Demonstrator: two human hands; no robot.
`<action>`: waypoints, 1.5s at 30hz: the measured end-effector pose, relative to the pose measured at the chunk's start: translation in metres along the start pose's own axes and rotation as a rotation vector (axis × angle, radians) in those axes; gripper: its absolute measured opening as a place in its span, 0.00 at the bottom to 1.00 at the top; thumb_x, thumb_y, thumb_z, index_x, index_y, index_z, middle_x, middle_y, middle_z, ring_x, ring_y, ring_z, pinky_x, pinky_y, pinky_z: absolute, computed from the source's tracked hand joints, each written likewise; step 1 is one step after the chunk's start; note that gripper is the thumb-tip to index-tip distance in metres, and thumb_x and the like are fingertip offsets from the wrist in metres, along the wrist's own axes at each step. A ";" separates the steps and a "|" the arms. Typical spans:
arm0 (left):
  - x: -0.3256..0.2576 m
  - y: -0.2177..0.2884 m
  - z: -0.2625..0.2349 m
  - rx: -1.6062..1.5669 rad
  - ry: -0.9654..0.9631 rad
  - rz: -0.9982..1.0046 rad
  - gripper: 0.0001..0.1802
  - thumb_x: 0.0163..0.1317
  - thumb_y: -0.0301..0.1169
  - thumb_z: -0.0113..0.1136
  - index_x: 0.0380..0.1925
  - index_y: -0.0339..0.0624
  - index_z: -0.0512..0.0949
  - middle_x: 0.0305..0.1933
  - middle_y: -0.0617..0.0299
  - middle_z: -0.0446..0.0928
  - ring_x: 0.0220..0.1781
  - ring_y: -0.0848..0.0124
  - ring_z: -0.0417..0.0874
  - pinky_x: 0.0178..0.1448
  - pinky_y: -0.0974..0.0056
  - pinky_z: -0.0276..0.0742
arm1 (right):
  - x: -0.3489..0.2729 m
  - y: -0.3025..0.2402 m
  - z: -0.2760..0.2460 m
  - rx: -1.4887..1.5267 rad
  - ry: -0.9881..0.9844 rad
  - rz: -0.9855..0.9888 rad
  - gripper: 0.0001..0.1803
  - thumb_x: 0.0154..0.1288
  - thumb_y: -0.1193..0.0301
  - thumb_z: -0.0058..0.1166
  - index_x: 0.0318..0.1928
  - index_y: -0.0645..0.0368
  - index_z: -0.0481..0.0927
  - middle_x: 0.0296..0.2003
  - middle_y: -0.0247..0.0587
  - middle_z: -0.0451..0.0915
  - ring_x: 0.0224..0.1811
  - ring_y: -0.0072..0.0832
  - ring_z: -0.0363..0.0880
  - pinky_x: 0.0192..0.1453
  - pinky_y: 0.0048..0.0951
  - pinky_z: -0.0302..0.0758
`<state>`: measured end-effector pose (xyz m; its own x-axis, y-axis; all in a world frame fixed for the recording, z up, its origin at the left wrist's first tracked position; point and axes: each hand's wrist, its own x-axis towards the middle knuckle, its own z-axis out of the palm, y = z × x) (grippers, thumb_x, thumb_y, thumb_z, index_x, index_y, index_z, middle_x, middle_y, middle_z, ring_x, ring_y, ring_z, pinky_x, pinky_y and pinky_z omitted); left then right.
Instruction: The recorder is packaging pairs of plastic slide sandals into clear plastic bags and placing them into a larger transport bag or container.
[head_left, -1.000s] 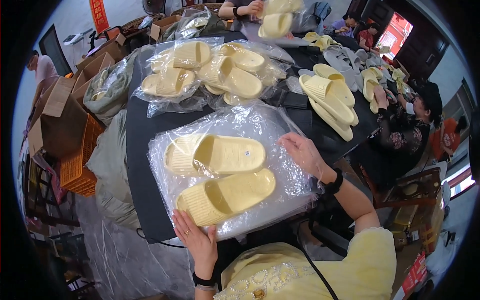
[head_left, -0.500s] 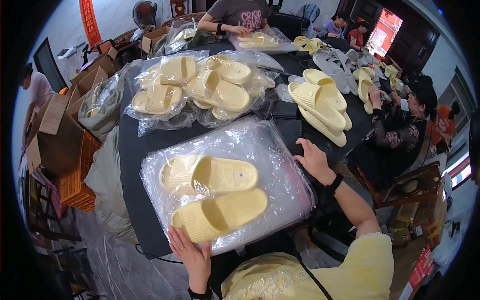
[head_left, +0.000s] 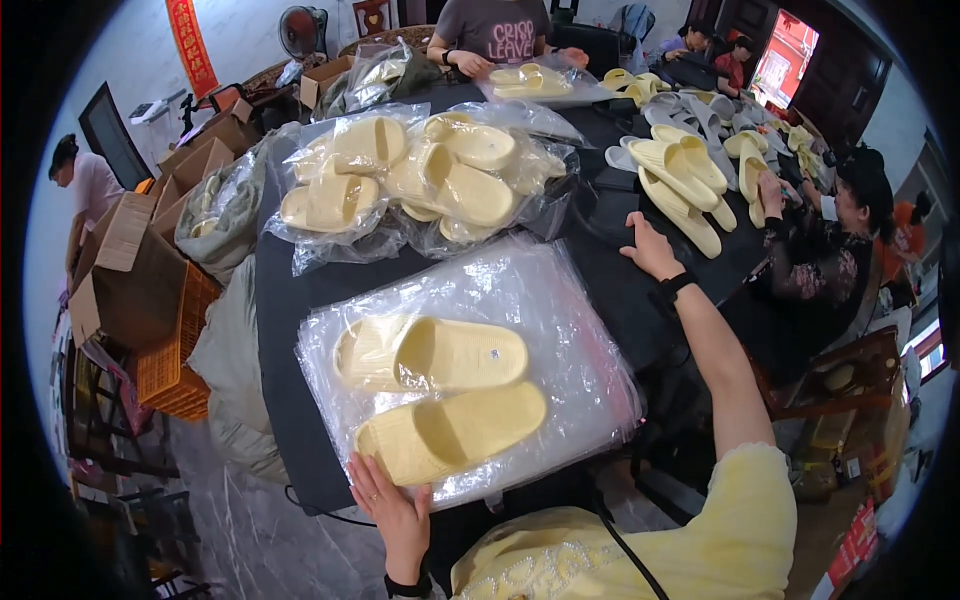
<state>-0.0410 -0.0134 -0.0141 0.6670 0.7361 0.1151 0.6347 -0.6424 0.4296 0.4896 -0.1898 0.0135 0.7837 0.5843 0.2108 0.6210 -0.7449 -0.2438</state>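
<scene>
My left hand lies with fingers outstretched at the near edge of a stack of clear plastic bags, touching the ribbed toe of a pale yellow slipper. A second yellow slipper lies just beyond it on the stack, its toe end seemingly under clear film. My right hand is held over the dark table past the stack's far right corner, fingers apart and empty. Just beyond it rests a small pile of unbagged yellow slippers.
Bagged yellow slippers are heaped beyond the stack. A co-worker across the table has a bagged pair; another at right handles a yellow slipper. Grey slippers lie farther back. Left stand cardboard boxes and an orange crate.
My right hand has moved away from the bag stack's edge toward the unbagged pile, which sits farther off. The co-worker across has drawn one hand off the bagged pair. My left hand stays put.
</scene>
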 end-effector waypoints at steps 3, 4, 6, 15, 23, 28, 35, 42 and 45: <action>0.002 0.004 -0.004 -0.011 0.001 0.002 0.48 0.57 0.48 0.56 0.67 0.33 0.44 0.72 0.44 0.41 0.74 0.48 0.39 0.71 0.46 0.34 | -0.020 0.001 0.005 0.055 0.130 -0.132 0.28 0.56 0.66 0.58 0.55 0.51 0.60 0.47 0.48 0.72 0.46 0.53 0.74 0.49 0.47 0.71; 0.005 0.007 -0.006 -0.010 0.001 -0.006 0.48 0.57 0.48 0.56 0.67 0.33 0.44 0.72 0.44 0.41 0.74 0.48 0.39 0.71 0.46 0.34 | -0.031 -0.003 0.006 0.015 0.258 -0.224 0.28 0.58 0.65 0.56 0.57 0.53 0.62 0.48 0.47 0.72 0.44 0.47 0.76 0.47 0.44 0.72; 0.004 0.009 -0.012 -0.109 0.040 0.003 0.48 0.51 0.39 0.64 0.66 0.35 0.48 0.71 0.44 0.45 0.73 0.49 0.42 0.71 0.47 0.39 | -0.064 -0.052 -0.025 0.227 0.057 -0.039 0.21 0.57 0.67 0.57 0.51 0.55 0.70 0.44 0.44 0.73 0.39 0.39 0.78 0.42 0.38 0.74; 0.006 0.006 -0.024 -0.313 0.172 0.072 0.38 0.45 0.21 0.66 0.58 0.35 0.62 0.66 0.44 0.57 0.68 0.49 0.57 0.69 0.55 0.55 | -0.138 -0.109 -0.050 0.538 -0.291 -0.047 0.06 0.58 0.72 0.55 0.34 0.62 0.79 0.28 0.37 0.77 0.25 0.18 0.71 0.32 0.21 0.71; -0.001 -0.005 -0.022 -0.309 0.208 0.044 0.15 0.47 0.21 0.64 0.36 0.38 0.72 0.61 0.45 0.66 0.62 0.49 0.67 0.61 0.56 0.67 | -0.135 -0.126 -0.058 0.999 -0.690 -0.074 0.23 0.72 0.57 0.37 0.44 0.64 0.77 0.35 0.36 0.80 0.29 0.19 0.73 0.35 0.21 0.72; 0.004 -0.009 -0.018 -0.189 0.281 0.093 0.09 0.49 0.21 0.63 0.30 0.38 0.74 0.56 0.49 0.72 0.59 0.50 0.71 0.57 0.56 0.71 | -0.124 -0.148 -0.074 1.734 -1.011 0.148 0.33 0.72 0.50 0.24 0.53 0.67 0.72 0.46 0.54 0.78 0.33 0.30 0.80 0.36 0.25 0.75; 0.004 -0.014 -0.033 -0.012 0.307 0.317 0.09 0.47 0.21 0.63 0.28 0.39 0.73 0.53 0.53 0.74 0.57 0.51 0.73 0.56 0.53 0.72 | -0.115 -0.171 -0.108 1.235 -0.582 -0.118 0.19 0.72 0.63 0.37 0.50 0.66 0.72 0.46 0.49 0.78 0.30 0.20 0.78 0.31 0.18 0.74; 0.001 -0.009 -0.032 -0.136 0.261 0.313 0.11 0.50 0.17 0.57 0.31 0.39 0.67 0.52 0.51 0.72 0.58 0.49 0.72 0.56 0.53 0.72 | -0.118 -0.159 -0.117 1.482 -0.560 -0.176 0.31 0.73 0.53 0.22 0.54 0.66 0.69 0.47 0.54 0.77 0.30 0.26 0.80 0.30 0.20 0.76; 0.000 -0.014 -0.023 -0.230 0.171 0.278 0.09 0.52 0.16 0.55 0.30 0.37 0.66 0.53 0.49 0.70 0.61 0.47 0.70 0.56 0.52 0.72 | -0.112 -0.126 -0.087 1.844 -0.957 -0.027 0.36 0.71 0.49 0.16 0.57 0.66 0.67 0.47 0.59 0.76 0.32 0.30 0.82 0.30 0.23 0.76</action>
<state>-0.0590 0.0002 0.0007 0.7141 0.5781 0.3949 0.3220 -0.7721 0.5479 0.3225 -0.1896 0.1033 0.1581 0.9850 -0.0699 -0.5611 0.0313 -0.8271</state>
